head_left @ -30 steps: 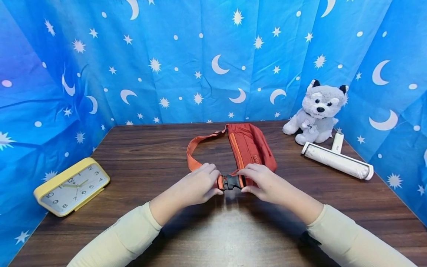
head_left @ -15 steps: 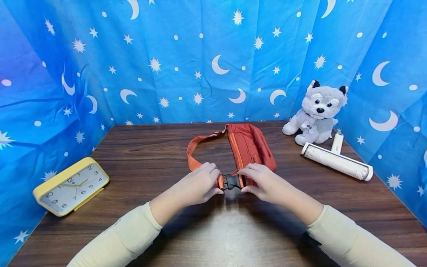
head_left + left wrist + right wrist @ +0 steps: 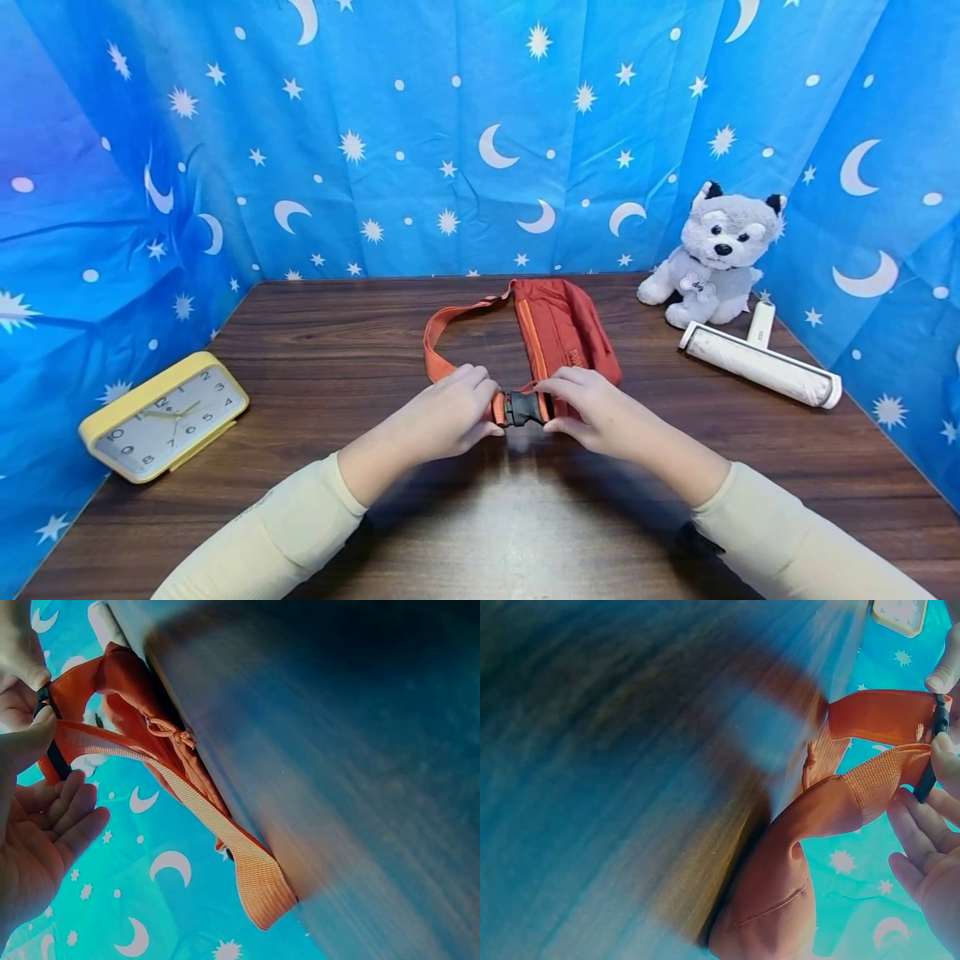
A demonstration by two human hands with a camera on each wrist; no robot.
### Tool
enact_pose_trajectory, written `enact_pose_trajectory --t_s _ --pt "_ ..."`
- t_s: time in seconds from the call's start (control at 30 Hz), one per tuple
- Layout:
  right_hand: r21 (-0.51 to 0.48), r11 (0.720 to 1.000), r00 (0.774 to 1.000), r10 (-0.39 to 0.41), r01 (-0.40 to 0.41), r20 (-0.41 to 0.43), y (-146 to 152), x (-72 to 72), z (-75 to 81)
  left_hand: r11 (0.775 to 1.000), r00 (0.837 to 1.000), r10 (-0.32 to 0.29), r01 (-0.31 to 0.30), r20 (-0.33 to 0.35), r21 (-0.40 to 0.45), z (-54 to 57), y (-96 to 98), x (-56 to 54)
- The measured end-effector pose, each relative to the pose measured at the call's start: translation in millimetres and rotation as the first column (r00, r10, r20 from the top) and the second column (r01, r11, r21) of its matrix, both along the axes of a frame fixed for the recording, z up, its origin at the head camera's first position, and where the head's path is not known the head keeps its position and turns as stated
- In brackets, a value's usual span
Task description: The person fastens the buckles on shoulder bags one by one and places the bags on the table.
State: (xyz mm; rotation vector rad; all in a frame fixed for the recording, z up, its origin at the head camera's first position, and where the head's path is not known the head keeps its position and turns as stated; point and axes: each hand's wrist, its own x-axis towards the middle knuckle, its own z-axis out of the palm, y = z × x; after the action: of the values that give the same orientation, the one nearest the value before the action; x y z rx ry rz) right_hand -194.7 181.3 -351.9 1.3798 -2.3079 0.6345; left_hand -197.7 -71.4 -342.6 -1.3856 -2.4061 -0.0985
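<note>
A rust-red waist bag [image 3: 566,325] lies on the table, its orange strap [image 3: 442,333] looping out to the left. At the bag's near end, a black side-release buckle [image 3: 522,408] is raised a little off the tabletop, its two halves joined. My left hand [image 3: 450,417] pinches the buckle's left end and strap between thumb and fingers. On the opposite end, my right hand [image 3: 592,412] pinches the other half beside the bag. Both wrist views show thumbs and fingertips on the buckle [image 3: 56,754], with the strap [image 3: 885,716] hanging in a curve from it.
A yellow alarm clock [image 3: 165,417] stands at the left. Towards the back right sits a grey plush dog [image 3: 720,250], with a white lint roller [image 3: 761,362] lying before it. Blue star-patterned cloth [image 3: 420,125] walls in the brown table [image 3: 337,333] on three sides.
The camera view has shifted very slightly. Both hands, the buckle and the bag look the same as before.
</note>
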Motion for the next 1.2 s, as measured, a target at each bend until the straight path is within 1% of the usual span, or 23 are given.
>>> enact_pose_trajectory --t_s 0.3,0.57,0.77,1.0,1.2 --pt "0.0 1.0 1.0 -0.004 0.004 -0.004 0.8 0.3 0.0 1.0 1.0 0.0 0.0 -0.004 0.002 1.1 2.0 1.3" --pt "-0.013 1.0 1.0 0.016 -0.016 -0.019 0.8 0.7 -0.6 1.0 1.0 -0.015 0.015 -0.025 0.008 0.2 2.4 0.6" --pt "-0.004 1.0 1.0 0.005 -0.006 -0.02 0.6 2.0 1.3 0.999 1.0 -0.018 0.018 -0.007 0.028 -0.4 2.9 -0.1" --pt "0.003 1.0 1.0 -0.009 0.009 -0.009 0.7 1.5 1.2 1.0 1.0 0.006 -0.006 0.0 -0.001 0.3 4.0 0.1" --pt "-0.007 1.0 1.0 -0.004 0.004 -0.013 0.3 0.9 0.3 1.0 1.0 0.011 -0.011 0.021 0.012 0.2 5.3 0.2"
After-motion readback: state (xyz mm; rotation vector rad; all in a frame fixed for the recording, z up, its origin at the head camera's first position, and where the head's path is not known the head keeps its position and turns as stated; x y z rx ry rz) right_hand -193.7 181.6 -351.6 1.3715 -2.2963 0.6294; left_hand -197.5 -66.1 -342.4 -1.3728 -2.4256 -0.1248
